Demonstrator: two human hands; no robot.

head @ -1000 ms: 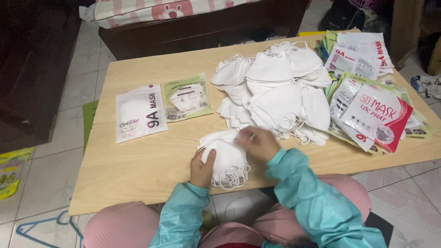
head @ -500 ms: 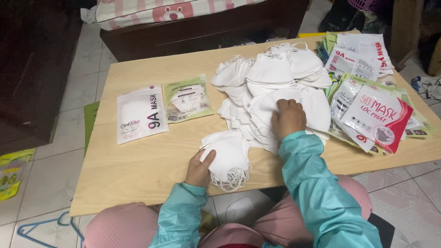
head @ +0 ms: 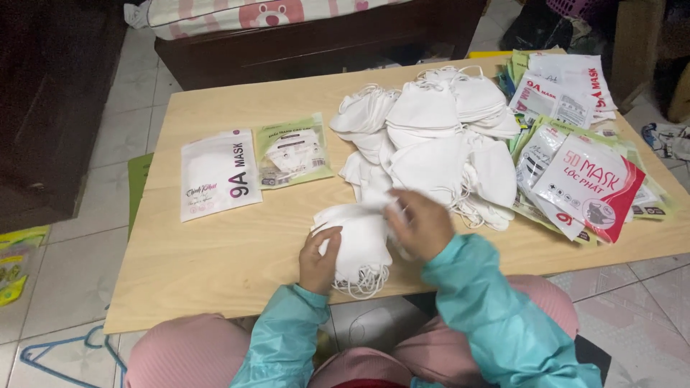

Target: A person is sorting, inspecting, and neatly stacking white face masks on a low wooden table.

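A small stack of white face masks (head: 357, 241) lies at the near edge of a low wooden table (head: 215, 259). My left hand (head: 318, 260) grips the stack's left side. My right hand (head: 421, 224) pinches one white mask and rests it on top of the stack. Just behind lies a large loose pile of white masks (head: 431, 136), spread over the table's middle. Both arms wear teal sleeves.
Two sealed mask packets, a white one (head: 218, 172) and a green one (head: 291, 151), lie at the left. A heap of red-and-white and green empty packets (head: 586, 144) covers the right end. A dark bed frame (head: 316, 36) stands behind, tiled floor around.
My right hand went from the stack to the big pile, took a mask, and has come back with it onto the stack. My left hand stayed on the stack.
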